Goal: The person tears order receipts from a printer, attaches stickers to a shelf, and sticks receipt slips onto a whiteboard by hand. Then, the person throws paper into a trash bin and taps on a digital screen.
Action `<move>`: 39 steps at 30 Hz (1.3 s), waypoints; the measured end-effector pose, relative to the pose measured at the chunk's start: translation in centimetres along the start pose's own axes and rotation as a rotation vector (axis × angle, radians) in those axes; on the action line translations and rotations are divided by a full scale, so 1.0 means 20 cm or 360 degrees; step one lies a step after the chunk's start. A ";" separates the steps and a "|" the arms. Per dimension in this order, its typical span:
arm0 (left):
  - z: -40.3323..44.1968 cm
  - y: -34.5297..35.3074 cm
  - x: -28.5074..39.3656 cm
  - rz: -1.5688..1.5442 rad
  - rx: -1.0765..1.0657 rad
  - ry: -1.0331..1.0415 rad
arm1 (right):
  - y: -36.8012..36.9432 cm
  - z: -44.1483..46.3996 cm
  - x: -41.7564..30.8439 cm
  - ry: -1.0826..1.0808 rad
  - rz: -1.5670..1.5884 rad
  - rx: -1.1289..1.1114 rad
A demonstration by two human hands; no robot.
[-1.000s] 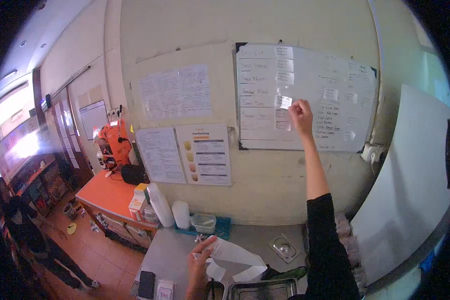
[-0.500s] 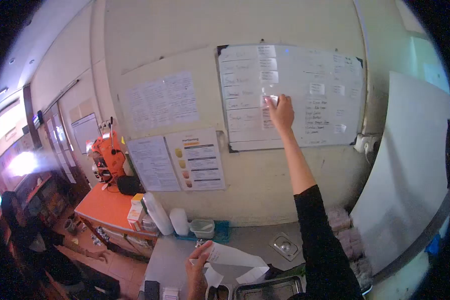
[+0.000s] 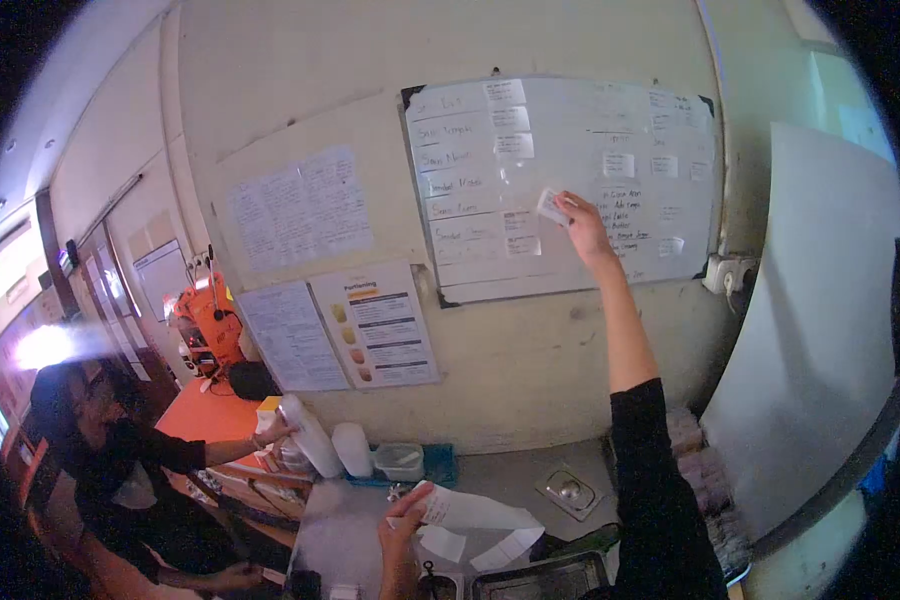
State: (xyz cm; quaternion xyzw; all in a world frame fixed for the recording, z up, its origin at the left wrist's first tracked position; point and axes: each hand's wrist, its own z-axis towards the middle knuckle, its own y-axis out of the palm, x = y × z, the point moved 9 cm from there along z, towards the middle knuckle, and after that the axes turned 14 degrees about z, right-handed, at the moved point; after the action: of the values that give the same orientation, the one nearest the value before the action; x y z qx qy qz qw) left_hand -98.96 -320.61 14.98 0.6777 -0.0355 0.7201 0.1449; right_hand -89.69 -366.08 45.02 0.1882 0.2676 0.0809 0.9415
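A small white label (image 3: pixel 548 207) is shown in front of the middle of the whiteboard (image 3: pixel 562 125), pinched near its right edge between thumb and fingers of the right hand (image 3: pixel 587 230); contact with the board cannot be determined. If its back is adhesive, it could fold or cling to the fingers, being held by one side only. Nearer and to the left, the left hand (image 3: pixel 402 530) pinches one end of a white paper strip (image 3: pixel 480 508), whose loose part slants right beside a metal tray (image 3: pixel 545 580); lowering this hand might let the paper slip in and be soiled. Beyond it, a steel lid (image 3: pixel 570 492) lies on the counter (image 3: pixel 505 472). At left, a person in dark clothing (image 3: pixel 135 490) reaches to a leaning stack of white containers (image 3: pixel 312 440); a careless knock could topple it.
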 end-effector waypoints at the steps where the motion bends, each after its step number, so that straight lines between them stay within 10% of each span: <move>1: -0.01 0.01 0.01 0.0000 -0.0002 -0.0002 | 0.02 -0.04 0.00 0.0076 -0.0375 0.0029; 9: 0.01 0.11 0.00 0.0029 -0.0129 -0.0135 | 0.32 -0.10 0.03 -0.0413 -0.1817 -0.0346; 17: 0.01 0.10 -0.02 0.0059 -0.0145 -0.0075 | 0.37 -0.11 0.01 -0.0707 -0.2566 0.0240; 39: 0.03 0.01 -0.05 0.0209 -0.0082 0.0023 | 0.32 -0.18 -0.02 -0.0843 -0.1637 0.0077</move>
State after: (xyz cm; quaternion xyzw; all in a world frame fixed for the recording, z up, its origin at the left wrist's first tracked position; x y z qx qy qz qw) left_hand -98.37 -321.19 14.16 0.6646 -0.0975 0.7318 0.1149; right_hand -92.23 -359.13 45.02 0.0692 0.0818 -0.4431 0.8900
